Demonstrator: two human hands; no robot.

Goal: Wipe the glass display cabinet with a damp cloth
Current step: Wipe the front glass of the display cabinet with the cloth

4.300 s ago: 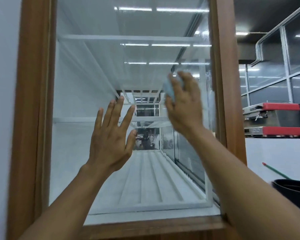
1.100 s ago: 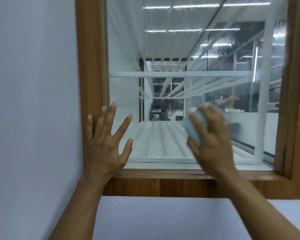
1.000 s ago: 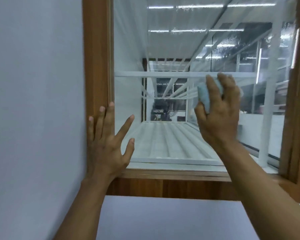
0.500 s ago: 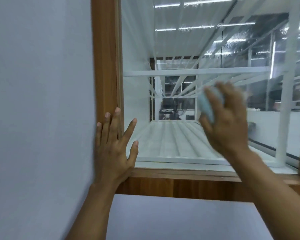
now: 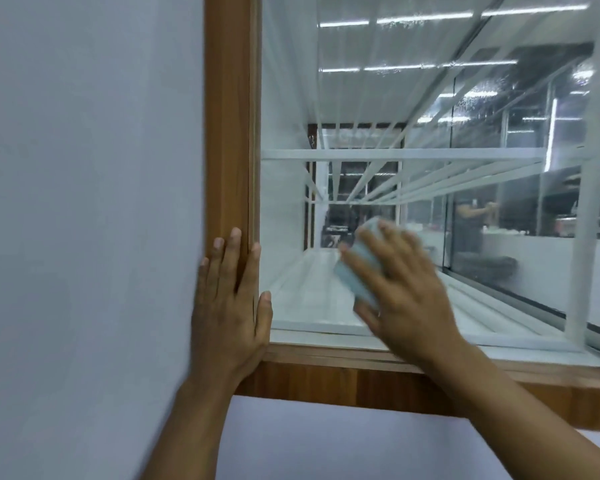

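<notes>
Your right hand (image 5: 406,292) grips the cloth (image 5: 356,280) on the cabinet glass (image 5: 361,98).
Its long axis stands roughly upright; your left hand (image 5: 231,306) lies flat on the wooden frame (image 5: 227,116).

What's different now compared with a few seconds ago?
The right hand has carried the blue cloth from high on the right of the glass down to its lower left. The left hand moved off the glass onto the wooden frame. Unchanged: the cloth stays gripped, the left hand flat.
</notes>
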